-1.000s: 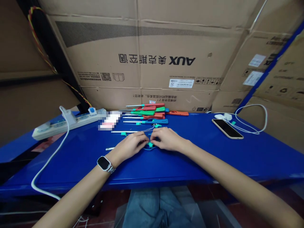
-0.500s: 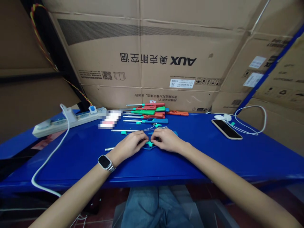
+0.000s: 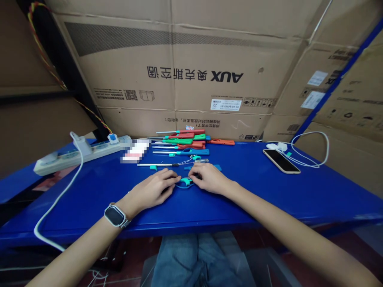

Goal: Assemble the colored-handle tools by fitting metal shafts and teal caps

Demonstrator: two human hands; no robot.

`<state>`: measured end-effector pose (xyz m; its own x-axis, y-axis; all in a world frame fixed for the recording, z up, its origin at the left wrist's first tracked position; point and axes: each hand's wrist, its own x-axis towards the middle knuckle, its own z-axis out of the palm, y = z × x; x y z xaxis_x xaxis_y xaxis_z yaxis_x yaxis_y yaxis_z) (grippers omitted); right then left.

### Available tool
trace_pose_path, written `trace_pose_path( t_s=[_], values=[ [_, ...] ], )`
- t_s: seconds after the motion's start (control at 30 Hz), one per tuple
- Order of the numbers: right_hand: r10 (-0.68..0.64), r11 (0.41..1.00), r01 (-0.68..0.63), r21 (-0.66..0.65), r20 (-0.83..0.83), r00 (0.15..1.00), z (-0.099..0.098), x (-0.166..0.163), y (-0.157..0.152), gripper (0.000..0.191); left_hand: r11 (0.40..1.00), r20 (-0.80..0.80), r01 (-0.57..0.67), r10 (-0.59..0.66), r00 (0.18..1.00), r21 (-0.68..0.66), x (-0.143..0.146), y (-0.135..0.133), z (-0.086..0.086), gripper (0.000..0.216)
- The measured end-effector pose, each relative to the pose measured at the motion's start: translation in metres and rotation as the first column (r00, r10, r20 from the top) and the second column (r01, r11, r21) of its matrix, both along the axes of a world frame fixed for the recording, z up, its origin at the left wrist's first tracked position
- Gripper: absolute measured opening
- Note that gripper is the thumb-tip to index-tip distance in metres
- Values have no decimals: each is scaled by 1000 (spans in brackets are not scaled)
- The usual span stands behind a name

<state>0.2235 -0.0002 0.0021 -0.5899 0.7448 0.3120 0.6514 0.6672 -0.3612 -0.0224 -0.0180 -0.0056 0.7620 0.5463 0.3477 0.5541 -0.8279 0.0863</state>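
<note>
Cardboard [image 3: 191, 52]: printed, behind the table.
Blue table [image 3: 239, 207]: bears every part.
Left hand [image 3: 155, 187]: curled left of the teal trigger [image 3: 186, 181]; grip hidden, cannot tell.
Right hand [image 3: 209, 177]: fingertips drawn together beside the trigger; anything clamped is hidden.
Whole lighters [image 3: 179, 141]: piled behind, seemingly complete.
Open lighter [image 3: 158, 165]: wires [image 3: 186, 160] bare, beyond the hands, unfinished.
Blue housing [image 3: 184, 187]: between the hands, apparently midway.

Even, rather dim light leaves a faint sheen on the blue table [image 3: 248, 195] and deep shadow beneath it, with wide-angle stretching toward the edges and a pixelated patch [image 3: 136, 150] at left.
</note>
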Motion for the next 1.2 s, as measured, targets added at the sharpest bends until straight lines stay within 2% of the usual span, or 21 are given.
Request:
trace_pose_path(
  t_s=[0.17, 0.43, 0.77, 0.9, 1.03, 1.13, 1.2],
  values=[
    [-3, 1000, 3, 6, 37, 999, 1, 1, -4, 19, 1000, -66, -21, 22, 998, 16, -5, -3, 1, 35],
    [109, 991, -120, 60, 157, 982, 5, 8, -9, 33, 999, -80, -25, 27, 996, 35, -5, -5, 3, 36],
    [106, 989, -125, 80, 211, 972, 6, 8, -17, 30, 996, -128, -13, 24, 991, 90, -4, -7, 3, 33],
    [118, 992, -125, 32, 171, 978, 8, 9, -20, 28, 995, -124, -15, 27, 992, 96, -4, -7, 3, 34],
    [152, 987, -151, -53, 18, 988, 17, 17, -18, 32, 994, -122, -16, 29, 992, 105, -4, -7, 4, 33],
    [100, 994, -102, -44, -52, 994, 23, 26, -11, 34, 992, -125, -22, 37, 991, 122, -3, -7, 5, 31],
    [54, 997, -55, -50, -18, 998, 24, 32, -7, 31, 991, -118, -31, 47, 992, 133, -2, -7, 5, 30]
  ],
)
